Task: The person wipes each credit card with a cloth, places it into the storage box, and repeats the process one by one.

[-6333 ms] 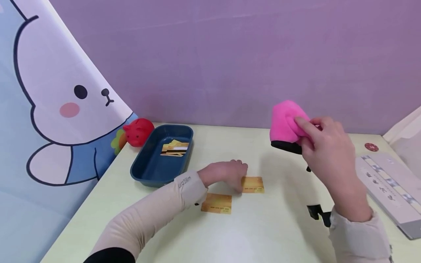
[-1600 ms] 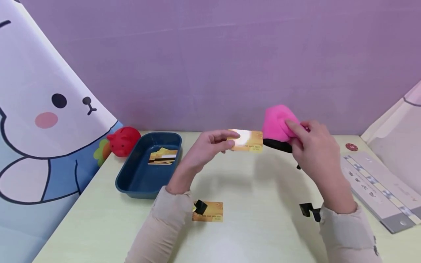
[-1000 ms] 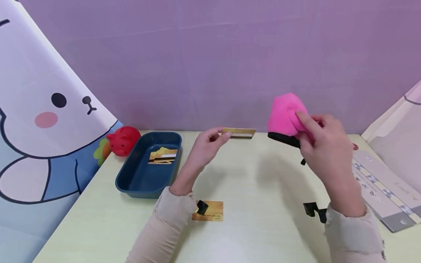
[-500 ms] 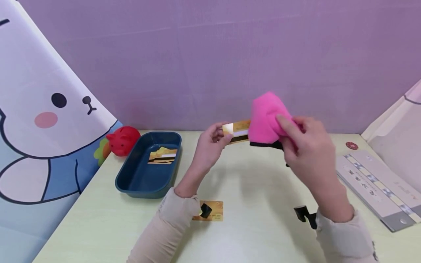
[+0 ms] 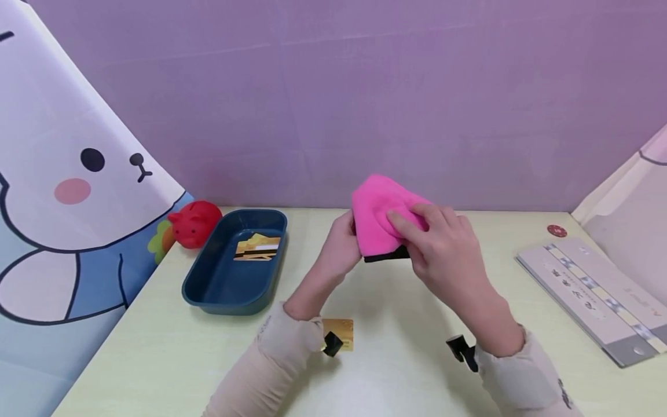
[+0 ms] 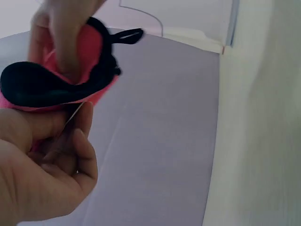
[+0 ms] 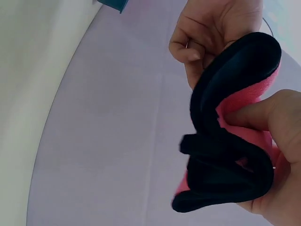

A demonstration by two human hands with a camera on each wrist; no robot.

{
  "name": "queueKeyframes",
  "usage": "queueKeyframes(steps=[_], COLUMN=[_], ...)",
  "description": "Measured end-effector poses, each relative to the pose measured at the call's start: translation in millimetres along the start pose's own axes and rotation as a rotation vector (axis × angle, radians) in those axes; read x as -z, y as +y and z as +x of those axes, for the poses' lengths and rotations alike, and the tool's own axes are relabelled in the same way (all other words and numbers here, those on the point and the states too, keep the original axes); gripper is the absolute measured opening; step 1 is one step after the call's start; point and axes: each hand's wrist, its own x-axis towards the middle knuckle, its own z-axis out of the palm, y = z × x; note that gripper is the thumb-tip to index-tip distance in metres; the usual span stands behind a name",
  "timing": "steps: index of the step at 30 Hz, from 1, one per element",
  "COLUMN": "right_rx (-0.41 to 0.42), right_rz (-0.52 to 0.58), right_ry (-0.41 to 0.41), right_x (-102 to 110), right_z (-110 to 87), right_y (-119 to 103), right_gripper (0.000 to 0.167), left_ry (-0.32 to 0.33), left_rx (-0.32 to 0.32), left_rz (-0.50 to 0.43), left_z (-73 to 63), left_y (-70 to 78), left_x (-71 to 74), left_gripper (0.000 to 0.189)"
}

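My right hand [image 5: 450,255] pinches a folded pink cloth mitt [image 5: 375,217] with black edging, held up over the table. Its black opening [image 7: 235,70] and small hanging loop [image 6: 128,36] show in the wrist views. Pressed close behind the mitt is my left hand [image 5: 336,246], its fingers bent. Between those fingers the thin edge of a bank card [image 6: 75,112] shows in the left wrist view, right against the pink fabric; the rest of the card is hidden. Another golden bank card [image 5: 345,333] lies on the table, partly covered by my left sleeve.
At the left stands a blue tray [image 5: 208,284] with several golden cards [image 5: 257,248] inside. A red piggy bank [image 5: 195,225] is beside it. To the right lie a flat grey box [image 5: 599,301] and a red chip [image 5: 557,231]. A purple backdrop [image 5: 333,104] rises behind.
My left hand picked a card up off the table, raised it and turned it over. My right hand has brought the pink mitt left and down, so it now covers the card.
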Motion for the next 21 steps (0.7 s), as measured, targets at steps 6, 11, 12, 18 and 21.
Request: queueKeyframes(steps=[6,11,12,18,21], right_rx=[-0.041,-0.123,-0.146,-0.294,-0.334], right_rz=[-0.038,-0.064,-0.068,-0.098,-0.091], right_ry=[-0.059,-0.084,-0.079,-0.028,-0.003], right_x=[0.0,8.8,11.5,26.0,29.5], right_z=[-0.9,0.7,0.9,-2.0,-3.5], right_y=[4.4,18.5,22.1,41.8,47.6], right_gripper=[0.039,0.037,0.037,0.04,0.039], left_ry=[0.011,-0.002,-0.002,0.019,0.031], left_rx=[0.057,0.054,0.055,0.053,0.048], left_rz=[-0.047,-0.075,-0.084,-0.146,-0.152], left_z=[4.6,4.5,4.2,3.0,3.0], left_y=[3.6,10.6,12.5,21.3,22.0], left_x=[7.9,17.0,19.1,32.5,38.0], left_gripper=[0.042,0.036,0.035,0.036,0.038])
